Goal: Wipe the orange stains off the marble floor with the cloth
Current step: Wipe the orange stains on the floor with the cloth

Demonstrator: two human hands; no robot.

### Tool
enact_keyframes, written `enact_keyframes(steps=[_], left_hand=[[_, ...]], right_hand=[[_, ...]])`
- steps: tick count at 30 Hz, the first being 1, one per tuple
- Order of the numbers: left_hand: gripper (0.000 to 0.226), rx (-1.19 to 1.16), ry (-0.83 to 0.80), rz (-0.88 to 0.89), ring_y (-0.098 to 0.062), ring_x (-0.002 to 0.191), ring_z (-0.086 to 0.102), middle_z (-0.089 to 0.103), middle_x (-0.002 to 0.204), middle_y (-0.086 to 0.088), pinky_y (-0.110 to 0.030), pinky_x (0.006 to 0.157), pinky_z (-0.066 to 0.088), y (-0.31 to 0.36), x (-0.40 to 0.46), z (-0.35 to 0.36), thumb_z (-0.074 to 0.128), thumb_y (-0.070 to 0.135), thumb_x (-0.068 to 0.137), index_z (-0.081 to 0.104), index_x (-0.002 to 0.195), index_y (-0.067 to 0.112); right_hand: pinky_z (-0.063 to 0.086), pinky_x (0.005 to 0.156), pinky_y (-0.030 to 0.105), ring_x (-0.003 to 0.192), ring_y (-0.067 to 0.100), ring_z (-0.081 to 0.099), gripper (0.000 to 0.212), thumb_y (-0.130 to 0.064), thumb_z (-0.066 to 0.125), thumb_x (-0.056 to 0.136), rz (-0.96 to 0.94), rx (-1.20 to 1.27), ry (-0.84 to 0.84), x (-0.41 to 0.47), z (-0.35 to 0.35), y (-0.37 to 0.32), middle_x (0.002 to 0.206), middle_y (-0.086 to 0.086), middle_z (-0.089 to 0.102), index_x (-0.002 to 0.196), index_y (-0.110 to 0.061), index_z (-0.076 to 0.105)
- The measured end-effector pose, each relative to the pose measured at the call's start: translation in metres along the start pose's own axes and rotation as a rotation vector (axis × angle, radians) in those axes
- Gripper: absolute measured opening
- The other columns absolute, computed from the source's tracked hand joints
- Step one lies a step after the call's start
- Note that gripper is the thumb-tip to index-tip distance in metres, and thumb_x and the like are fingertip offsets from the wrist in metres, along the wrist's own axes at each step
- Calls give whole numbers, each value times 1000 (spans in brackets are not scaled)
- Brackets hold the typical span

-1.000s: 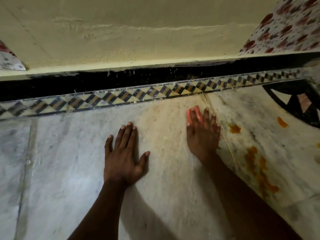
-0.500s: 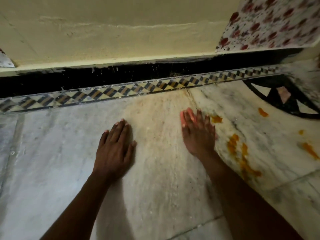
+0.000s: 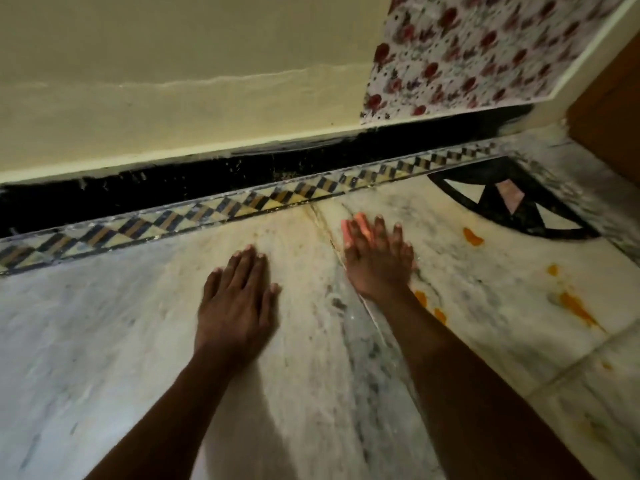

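My right hand (image 3: 377,258) lies flat on the marble floor (image 3: 104,323), pressing down a small pink-orange cloth (image 3: 356,226). Only an edge of the cloth shows beyond the fingers, near the patterned border. Orange stains lie to the right of that hand: one by the wrist (image 3: 420,297), one further back (image 3: 472,236), and a long streak (image 3: 576,308) at the right. My left hand (image 3: 235,306) rests flat on the floor with its fingers apart and nothing in it. The floor between my hands shows a faint yellowish smear.
A black and yellow checkered border strip (image 3: 242,202) and a black skirting (image 3: 138,188) run along the cream wall. A black inlay motif (image 3: 502,206) sits at the back right. A floral fabric (image 3: 485,46) hangs above it, beside a brown wooden panel (image 3: 609,112).
My right hand with the cloth has slid right across the floor seam, onto the stains nearest it. The left hand stays planted flat. The view has swung to the right.
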State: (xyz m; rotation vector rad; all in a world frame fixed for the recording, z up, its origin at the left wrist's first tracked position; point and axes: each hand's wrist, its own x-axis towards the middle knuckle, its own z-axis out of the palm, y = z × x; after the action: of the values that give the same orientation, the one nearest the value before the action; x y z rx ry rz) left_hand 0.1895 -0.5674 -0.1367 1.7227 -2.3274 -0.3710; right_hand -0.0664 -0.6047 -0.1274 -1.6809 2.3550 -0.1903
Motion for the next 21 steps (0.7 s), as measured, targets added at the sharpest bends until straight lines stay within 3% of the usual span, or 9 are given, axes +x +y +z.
enact_keyframes(steps=[3, 6, 8, 10, 12, 14, 15, 18, 21], left_hand=[[70, 26, 22, 8, -13, 163, 1, 2, 176, 5, -42, 132, 8, -6, 5, 3, 7, 59, 105, 10, 168, 29], [68, 4, 11, -9, -12, 162, 3, 6, 176, 6, -41, 130, 10, -1, 4, -3, 10, 58, 105, 13, 168, 31], [68, -14, -4, -32, -12, 162, 3, 6, 176, 6, -42, 131, 11, 1, 5, -7, 11, 58, 105, 14, 168, 31], [68, -27, -13, -47, -12, 162, 3, 5, 176, 6, -43, 131, 12, 3, 6, -10, 11, 58, 105, 13, 168, 30], [68, -37, -13, -54, -11, 163, 3, 4, 176, 8, -42, 131, 12, 2, 7, -8, 12, 58, 105, 13, 167, 31], [67, -32, -10, -57, -10, 163, 3, 5, 176, 10, -42, 131, 13, 0, 8, -6, 14, 58, 106, 14, 167, 32], [67, -30, -13, -57, -10, 163, 3, 5, 176, 10, -42, 131, 13, 1, 8, -7, 15, 57, 106, 14, 167, 32], [65, -28, -14, -72, -10, 163, 3, 5, 176, 11, -42, 131, 14, 0, 10, -7, 17, 57, 106, 15, 167, 33], [65, -38, -26, -73, -12, 163, 6, 7, 176, 9, -44, 130, 17, 1, 9, -8, 20, 55, 107, 19, 167, 32]], right_hand=[[-5, 128, 67, 163, 38, -18, 57, -54, 26, 110, -91, -4, -4, 31, 6, -36, 179, -12, -14, 162, -61, 3], [-5, 130, 62, 165, 31, -15, 53, -56, 24, 111, -394, -26, -32, -23, 10, -36, 177, -21, -10, 159, -67, 5], [-2, 130, 59, 166, 24, -9, 50, -59, 20, 112, -471, -36, -42, -60, 2, -9, 176, -27, -5, 157, -70, 4], [3, 130, 61, 166, 24, -7, 52, -58, 19, 112, -345, -69, -58, -50, -8, 26, 176, -27, -4, 159, -67, -1], [8, 130, 65, 166, 34, -3, 55, -60, 16, 109, -35, -63, 5, -6, -13, 40, 179, -13, -4, 161, -62, -4], [3, 130, 66, 164, 39, -10, 58, -61, 18, 109, 171, 46, 32, 52, -12, 21, 180, -4, -10, 162, -58, -4], [0, 130, 66, 163, 40, -14, 58, -60, 20, 110, 185, 80, 16, 74, -13, 3, 179, -4, -14, 163, -57, -3], [0, 131, 62, 164, 38, -12, 58, -53, 27, 111, -87, 15, -43, 80, 2, -48, 179, -9, -11, 164, -58, 3], [6, 130, 58, 166, 28, 2, 57, -54, 29, 109, -442, -75, -39, 2, 8, -40, 179, -16, 1, 162, -63, 8]])
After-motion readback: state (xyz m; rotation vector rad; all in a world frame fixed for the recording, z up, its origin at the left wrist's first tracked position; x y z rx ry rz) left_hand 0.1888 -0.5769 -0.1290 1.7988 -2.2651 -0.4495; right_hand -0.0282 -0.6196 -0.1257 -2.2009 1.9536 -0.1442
